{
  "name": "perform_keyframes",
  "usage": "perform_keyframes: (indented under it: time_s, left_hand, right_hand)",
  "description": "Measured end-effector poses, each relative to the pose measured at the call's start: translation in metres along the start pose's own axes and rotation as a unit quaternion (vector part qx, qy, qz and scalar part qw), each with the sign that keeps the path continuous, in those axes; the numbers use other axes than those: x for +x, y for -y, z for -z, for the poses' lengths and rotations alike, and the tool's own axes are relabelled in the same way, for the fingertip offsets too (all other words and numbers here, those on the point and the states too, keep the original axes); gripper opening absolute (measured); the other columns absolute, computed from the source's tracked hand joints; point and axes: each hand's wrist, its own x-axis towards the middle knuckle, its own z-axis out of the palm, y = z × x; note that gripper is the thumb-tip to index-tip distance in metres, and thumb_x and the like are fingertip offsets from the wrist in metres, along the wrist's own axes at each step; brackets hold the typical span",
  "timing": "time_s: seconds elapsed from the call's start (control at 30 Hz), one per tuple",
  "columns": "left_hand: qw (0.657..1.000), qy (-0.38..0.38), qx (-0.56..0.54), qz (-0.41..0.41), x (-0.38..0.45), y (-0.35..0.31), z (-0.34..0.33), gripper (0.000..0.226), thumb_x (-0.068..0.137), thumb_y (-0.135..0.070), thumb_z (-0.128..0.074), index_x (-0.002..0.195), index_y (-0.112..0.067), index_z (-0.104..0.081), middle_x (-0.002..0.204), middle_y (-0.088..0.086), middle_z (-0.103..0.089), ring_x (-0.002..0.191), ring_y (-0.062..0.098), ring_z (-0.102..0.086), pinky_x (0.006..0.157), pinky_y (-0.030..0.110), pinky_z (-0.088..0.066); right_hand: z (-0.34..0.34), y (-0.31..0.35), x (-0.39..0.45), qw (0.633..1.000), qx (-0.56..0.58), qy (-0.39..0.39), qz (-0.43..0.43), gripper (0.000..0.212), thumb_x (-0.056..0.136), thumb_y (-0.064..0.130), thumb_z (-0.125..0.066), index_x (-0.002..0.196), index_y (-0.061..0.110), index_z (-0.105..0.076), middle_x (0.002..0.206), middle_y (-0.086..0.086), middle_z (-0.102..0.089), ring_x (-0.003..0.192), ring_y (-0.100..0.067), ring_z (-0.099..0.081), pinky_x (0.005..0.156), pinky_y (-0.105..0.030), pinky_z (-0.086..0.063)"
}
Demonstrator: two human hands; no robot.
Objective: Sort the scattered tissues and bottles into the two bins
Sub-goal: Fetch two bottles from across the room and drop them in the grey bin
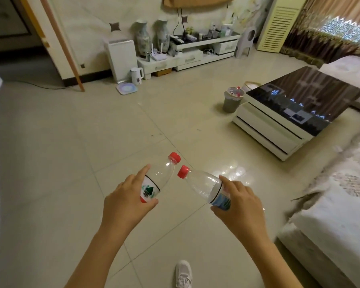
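Two clear plastic bottles with red caps are held out over the tiled floor, one in each hand. The left hand wraps the lower half of the bottle with the green-and-red label; its fingers curl round the far side and are mostly hidden, the forefinger lies straight along the bottle's side, and the thumb presses across the label's lower edge. The base of that bottle is covered by the palm. The right hand grips the bottle with the blue label near its bottom, thumb under the label and forefinger over its upper rim; the base is likewise hidden inside the hand. Both necks stick out past the fingers and tilt away from the person, the caps close together but apart.

Beyond the bottles, at the far left corner of the glass-topped coffee table, stands a grey bin; it holds pale items and something red, too small to identify. A second, pale bin sits behind the same corner, partly cut off by the tabletop, and its contents are hard to make out. Nearer than the table, a white shoe shows at the bottom edge, cut off.
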Motion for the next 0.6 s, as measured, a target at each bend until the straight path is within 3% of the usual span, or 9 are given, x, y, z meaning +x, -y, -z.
perform_keyframes:
  time_s: [0.3, 0.6]
  left_hand:
    - [0.998, -0.008, -0.040, 0.039, 0.149, 0.002, -0.002, 0.091, 0.078, -0.058, -0.065, 0.147, -0.046, -0.008, 0.135, -0.013, -0.047, 0.111, 0.012, -0.054, 0.074, 0.027, -0.050]
    - [0.999, -0.011, -0.020, 0.023, 0.344, 0.053, 0.020, 0.089, 0.078, -0.058, -0.063, 0.148, -0.043, -0.010, 0.134, -0.011, -0.048, 0.110, 0.014, -0.055, 0.074, 0.029, -0.049]
  right_hand:
    - [-0.013, 0.022, 0.168, 0.999, -0.019, -0.007, 0.034, 0.076, 0.068, 0.032, -0.079, 0.137, 0.028, -0.047, 0.122, 0.001, -0.059, 0.112, -0.026, -0.052, 0.093, -0.038, -0.039]
    - [-0.052, 0.087, 0.349, 1.000, -0.014, -0.007, 0.022, 0.076, 0.075, 0.035, -0.074, 0.141, 0.030, -0.039, 0.129, 0.003, -0.053, 0.119, -0.022, -0.046, 0.100, -0.036, -0.035]
